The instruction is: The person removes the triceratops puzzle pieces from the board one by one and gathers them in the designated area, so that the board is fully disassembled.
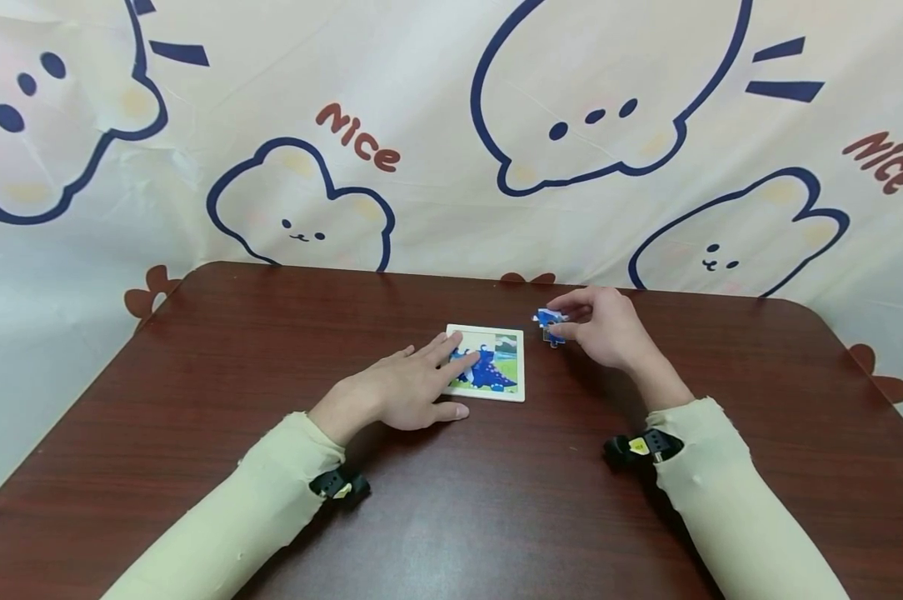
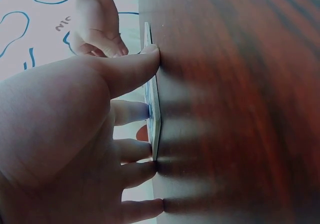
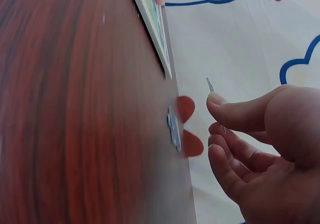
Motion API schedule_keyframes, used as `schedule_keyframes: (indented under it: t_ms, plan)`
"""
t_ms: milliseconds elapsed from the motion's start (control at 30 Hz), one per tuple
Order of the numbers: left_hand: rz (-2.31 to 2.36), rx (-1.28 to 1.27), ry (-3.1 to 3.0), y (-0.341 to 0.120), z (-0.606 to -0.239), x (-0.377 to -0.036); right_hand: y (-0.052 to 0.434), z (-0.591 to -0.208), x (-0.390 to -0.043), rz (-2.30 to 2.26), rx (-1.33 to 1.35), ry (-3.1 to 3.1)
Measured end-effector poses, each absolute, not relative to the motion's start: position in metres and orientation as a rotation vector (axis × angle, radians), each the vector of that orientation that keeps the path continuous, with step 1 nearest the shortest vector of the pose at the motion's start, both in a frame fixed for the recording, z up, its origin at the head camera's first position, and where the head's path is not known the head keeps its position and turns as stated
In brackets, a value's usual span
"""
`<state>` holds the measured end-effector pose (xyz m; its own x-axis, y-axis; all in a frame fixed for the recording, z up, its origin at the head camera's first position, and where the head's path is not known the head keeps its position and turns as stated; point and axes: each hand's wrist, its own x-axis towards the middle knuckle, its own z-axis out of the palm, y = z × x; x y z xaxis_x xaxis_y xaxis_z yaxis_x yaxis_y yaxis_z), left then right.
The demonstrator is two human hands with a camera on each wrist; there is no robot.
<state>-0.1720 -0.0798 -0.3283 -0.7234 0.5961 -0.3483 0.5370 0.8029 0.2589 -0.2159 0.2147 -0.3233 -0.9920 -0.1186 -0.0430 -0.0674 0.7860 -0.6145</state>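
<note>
A small jigsaw puzzle (image 1: pixel 506 377) in a white frame lies on the table, showing a blue dinosaur on green; a pale blank patch shows near its top. My left hand (image 1: pixel 410 387) is spread flat, some fingers resting on the puzzle's left side and the thumb touching the table by its lower edge. Right of the frame, my right hand (image 1: pixel 605 329) pinches a thin puzzle piece (image 3: pixel 210 85) between thumb and fingers, above the table. Another blue puzzle piece (image 3: pixel 174 129) lies on the tabletop below it. In the head view these pieces overlap, partly hidden by the fingers.
The dark brown wooden table (image 1: pixel 197 400) has rounded far corners. Behind it hangs a pale cloth (image 1: pixel 436 217) printed with cartoon outlines and the word Nice. A dark strap device sits on each wrist, by the light sleeves (image 1: pixel 226 500).
</note>
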Motion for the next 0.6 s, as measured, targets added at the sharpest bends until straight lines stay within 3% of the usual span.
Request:
schedule_keyframes:
  t_ms: [600]
  plan:
    - [0.187,0.848,2.576,-0.080,-0.329,-0.172,0.255,-0.330,-0.213,-0.939,-0.093,2.871]
